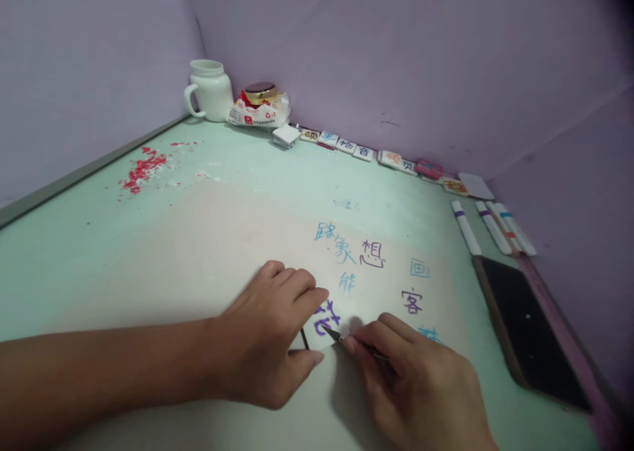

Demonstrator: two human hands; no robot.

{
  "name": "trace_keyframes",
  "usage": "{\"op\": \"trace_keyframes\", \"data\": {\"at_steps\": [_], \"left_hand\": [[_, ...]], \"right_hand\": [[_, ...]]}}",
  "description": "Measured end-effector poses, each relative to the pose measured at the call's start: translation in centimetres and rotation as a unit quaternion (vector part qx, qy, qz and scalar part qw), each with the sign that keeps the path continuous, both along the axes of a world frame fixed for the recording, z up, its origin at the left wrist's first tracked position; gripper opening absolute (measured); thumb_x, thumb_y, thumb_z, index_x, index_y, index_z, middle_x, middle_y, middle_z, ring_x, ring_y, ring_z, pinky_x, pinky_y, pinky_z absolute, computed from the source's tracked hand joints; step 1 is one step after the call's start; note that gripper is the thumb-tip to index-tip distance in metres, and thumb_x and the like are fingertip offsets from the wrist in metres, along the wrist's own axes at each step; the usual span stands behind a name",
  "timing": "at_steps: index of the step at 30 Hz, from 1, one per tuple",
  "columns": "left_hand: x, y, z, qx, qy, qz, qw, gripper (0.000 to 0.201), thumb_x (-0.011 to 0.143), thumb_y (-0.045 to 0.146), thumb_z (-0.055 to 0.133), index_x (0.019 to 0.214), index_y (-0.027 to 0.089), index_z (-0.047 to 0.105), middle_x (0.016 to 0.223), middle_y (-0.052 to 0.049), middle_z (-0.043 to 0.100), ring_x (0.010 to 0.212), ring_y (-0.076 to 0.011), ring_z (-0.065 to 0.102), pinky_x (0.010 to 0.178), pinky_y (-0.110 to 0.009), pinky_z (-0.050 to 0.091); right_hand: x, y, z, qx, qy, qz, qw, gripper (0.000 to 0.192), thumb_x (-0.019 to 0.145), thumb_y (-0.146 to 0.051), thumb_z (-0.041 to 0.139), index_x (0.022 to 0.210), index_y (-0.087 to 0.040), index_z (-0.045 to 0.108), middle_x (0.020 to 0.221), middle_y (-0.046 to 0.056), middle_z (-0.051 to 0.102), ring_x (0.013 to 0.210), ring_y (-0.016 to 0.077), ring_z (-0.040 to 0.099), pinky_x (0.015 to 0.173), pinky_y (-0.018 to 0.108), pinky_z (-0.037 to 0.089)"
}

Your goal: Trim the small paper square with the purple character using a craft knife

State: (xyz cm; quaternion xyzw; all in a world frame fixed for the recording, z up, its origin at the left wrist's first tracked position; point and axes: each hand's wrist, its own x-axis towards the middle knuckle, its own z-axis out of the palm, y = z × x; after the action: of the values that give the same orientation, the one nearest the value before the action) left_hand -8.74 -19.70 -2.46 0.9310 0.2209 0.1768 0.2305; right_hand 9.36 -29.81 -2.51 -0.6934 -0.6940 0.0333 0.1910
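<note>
A white sheet [208, 253] lies on the pale green table [59, 240], with several Chinese characters [369, 253] written on it in blue and purple. My left hand [267, 335] presses flat on the sheet, fingers beside a purple character [327, 317]. My right hand [421, 385] grips a thin dark blade or pen [341, 337], its tip touching the sheet just under that purple character. A short dark line [304, 339] runs down the paper between my hands.
A black phone [532, 329] lies at the right, with several marker pens [493, 226] behind it. Small square tiles with characters [364, 152] line the back wall. A white mug [211, 91], a wrapped jar [260, 104] and red scraps [143, 170] sit at back left.
</note>
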Motion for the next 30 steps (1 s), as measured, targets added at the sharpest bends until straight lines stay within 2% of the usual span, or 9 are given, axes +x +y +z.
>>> {"op": "trace_keyframes", "data": {"at_steps": [8, 14, 19, 30], "left_hand": [[-0.1, 0.1, -0.5, 0.006, -0.010, -0.009, 1.000, 0.033, 0.075, 0.023, 0.057, 0.106, 0.012, 0.056, 0.096, -0.012, 0.055, 0.083, -0.0261, 0.049, 0.076, -0.043, 0.039], [-0.1, 0.2, -0.4, 0.001, -0.010, -0.015, 1.000, 0.033, 0.075, 0.023, 0.058, 0.106, 0.011, 0.056, 0.096, -0.012, 0.055, 0.082, -0.0255, 0.048, 0.077, -0.043, 0.038], [-0.1, 0.2, -0.3, 0.008, -0.003, -0.017, 1.000, 0.035, 0.075, 0.022, 0.057, 0.108, 0.012, 0.055, 0.098, -0.012, 0.056, 0.083, -0.0252, 0.048, 0.078, -0.042, 0.039], [0.0, 0.3, -0.5, 0.013, -0.013, -0.028, 0.999, 0.035, 0.073, 0.019, 0.058, 0.106, 0.010, 0.057, 0.096, -0.011, 0.055, 0.082, -0.0247, 0.048, 0.076, -0.041, 0.038]], "right_hand": [[0.7, 0.8, 0.2, 0.028, -0.019, 0.074, 0.997, 0.028, 0.088, -0.029, 0.048, 0.061, -0.022, 0.054, 0.055, -0.004, 0.053, 0.038, 0.0079, 0.045, 0.040, 0.024, 0.025], [0.7, 0.6, 0.1, 0.019, -0.029, 0.052, 0.998, 0.026, 0.089, -0.029, 0.047, 0.065, -0.024, 0.054, 0.057, -0.005, 0.054, 0.041, 0.0093, 0.048, 0.042, 0.025, 0.027], [1.1, 1.6, 0.7, 0.020, -0.032, 0.106, 0.994, 0.025, 0.087, -0.025, 0.048, 0.062, -0.023, 0.052, 0.056, -0.004, 0.053, 0.040, 0.0095, 0.047, 0.042, 0.027, 0.023], [2.1, 2.5, 0.8, -0.025, 0.009, 0.164, 0.986, 0.022, 0.088, -0.022, 0.047, 0.068, -0.021, 0.056, 0.058, -0.004, 0.052, 0.045, 0.0104, 0.047, 0.047, 0.029, 0.023]]}}
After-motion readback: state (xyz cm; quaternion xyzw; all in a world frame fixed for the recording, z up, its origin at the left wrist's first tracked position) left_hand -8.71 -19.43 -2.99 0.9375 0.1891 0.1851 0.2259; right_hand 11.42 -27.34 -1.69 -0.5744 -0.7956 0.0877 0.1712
